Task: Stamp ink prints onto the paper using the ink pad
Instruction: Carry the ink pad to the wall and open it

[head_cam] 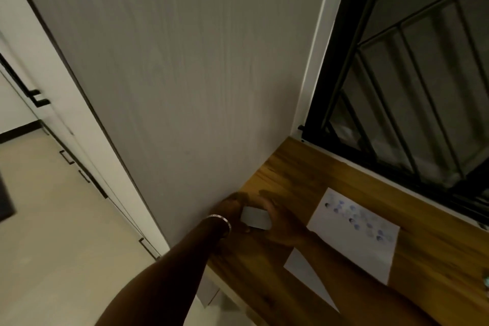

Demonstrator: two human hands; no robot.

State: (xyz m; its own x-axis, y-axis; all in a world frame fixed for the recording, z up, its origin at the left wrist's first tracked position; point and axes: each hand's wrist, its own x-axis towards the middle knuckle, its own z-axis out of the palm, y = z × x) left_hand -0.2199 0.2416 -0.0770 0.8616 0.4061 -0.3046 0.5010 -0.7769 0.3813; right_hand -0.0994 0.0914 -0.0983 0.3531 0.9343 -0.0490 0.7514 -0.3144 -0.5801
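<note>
A white sheet of paper [354, 241] lies on the wooden table [304, 172], covered with several blue and dark ink prints. A small pale rectangular box, likely the ink pad [256, 217], sits at the table's left end by the wall. My left hand [229, 208], with a metal bangle on the wrist, grips its left side. My right hand [284, 222] holds its right side, the forearm crossing over the paper's lower corner. Whether the pad is open or shut cannot be told in the dim light.
A grey wall [185, 87] stands just left of the table. A black barred window [410, 87] runs along the table's far edge. White cabinets with black handles [39, 99] and a beige floor lie to the left. A small greenish object [486, 282] shows at the right edge.
</note>
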